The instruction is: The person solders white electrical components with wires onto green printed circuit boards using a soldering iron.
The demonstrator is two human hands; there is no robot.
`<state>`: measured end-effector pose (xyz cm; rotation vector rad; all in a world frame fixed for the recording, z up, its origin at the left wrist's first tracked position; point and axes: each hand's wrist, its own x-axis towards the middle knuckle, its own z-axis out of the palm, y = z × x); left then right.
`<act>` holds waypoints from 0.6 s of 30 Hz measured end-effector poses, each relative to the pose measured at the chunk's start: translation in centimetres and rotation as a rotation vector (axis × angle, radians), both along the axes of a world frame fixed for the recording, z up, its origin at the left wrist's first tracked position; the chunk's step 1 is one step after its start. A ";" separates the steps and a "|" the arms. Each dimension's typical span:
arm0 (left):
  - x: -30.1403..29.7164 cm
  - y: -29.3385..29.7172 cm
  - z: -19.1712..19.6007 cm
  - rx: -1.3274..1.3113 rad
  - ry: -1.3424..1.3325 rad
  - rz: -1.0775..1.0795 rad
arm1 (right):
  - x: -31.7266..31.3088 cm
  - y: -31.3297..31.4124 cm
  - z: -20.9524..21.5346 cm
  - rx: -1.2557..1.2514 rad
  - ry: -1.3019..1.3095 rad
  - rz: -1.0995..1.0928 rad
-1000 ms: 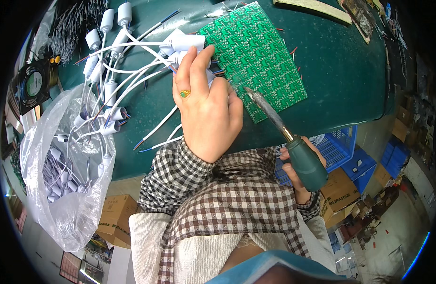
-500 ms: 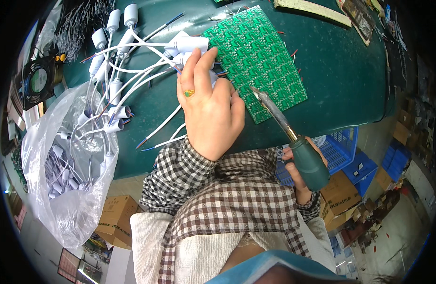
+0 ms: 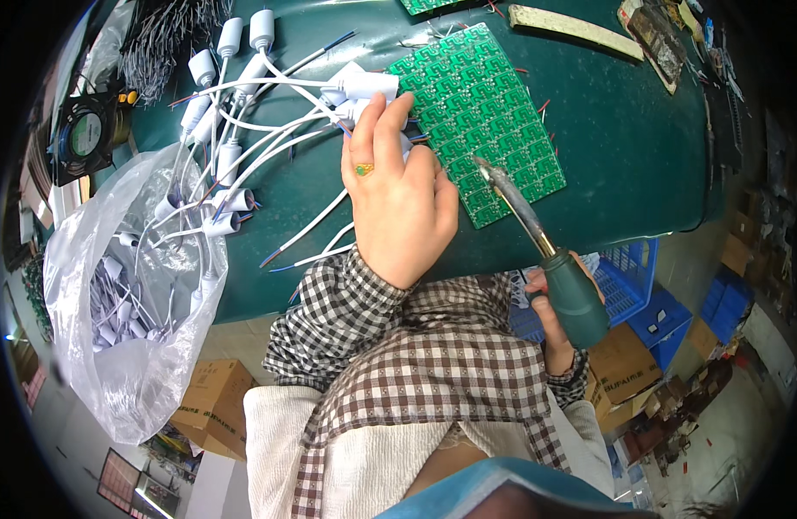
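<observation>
A green circuit board panel [image 3: 493, 112], marked into many small repeated units, lies on the green table top. At its left edge, my left hand [image 3: 403, 195] bends over white cylindrical sockets [image 3: 370, 85] with white cables, fingers closed around one of them. The exact grip under the palm is hidden. My right hand [image 3: 554, 333] is wrapped round the dark green handle of a soldering iron [image 3: 575, 298]. Its metal tip points up and left over the lower middle of the panel; whether it touches cannot be told.
More cabled sockets [image 3: 230, 160] spread to the left, some inside a clear plastic bag [image 3: 78, 346] at the table edge. A small black fan [image 3: 85, 134] and a bundle of thin wires [image 3: 169, 43] stand at far left. A pale strip [image 3: 576, 32] lies at the back; a blue crate [image 3: 632, 277] sits below right.
The whole view has shifted slightly, so most things appear a little farther right. Both hands keep their grips, and the iron's tip stays over nearly the same part of the panel.
</observation>
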<state>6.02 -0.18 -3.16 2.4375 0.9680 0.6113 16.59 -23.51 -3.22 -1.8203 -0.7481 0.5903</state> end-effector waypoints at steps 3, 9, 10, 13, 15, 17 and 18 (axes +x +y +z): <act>-0.2 0.0 0.2 0.014 0.021 0.016 | 0.6 0.1 0.4 -0.027 -0.022 0.070; -0.3 -0.1 0.2 -0.034 -0.015 0.016 | 0.5 -0.2 1.4 0.040 0.129 0.006; -0.2 -0.3 0.1 -0.039 -0.027 0.025 | 0.5 0.1 1.7 0.054 0.136 0.031; -0.5 -0.6 -0.1 -0.022 -0.062 0.042 | 0.5 0.9 2.1 0.161 0.137 0.058; -0.8 -0.8 -0.4 -0.011 -0.044 0.050 | 0.3 1.2 2.2 0.128 0.061 0.073; -1.1 -0.9 -0.4 -0.005 -0.030 0.057 | 0.4 1.5 2.3 0.157 0.047 0.098; -1.4 -1.0 -0.4 -0.001 -0.039 0.045 | 0.4 1.5 2.3 0.180 0.042 0.114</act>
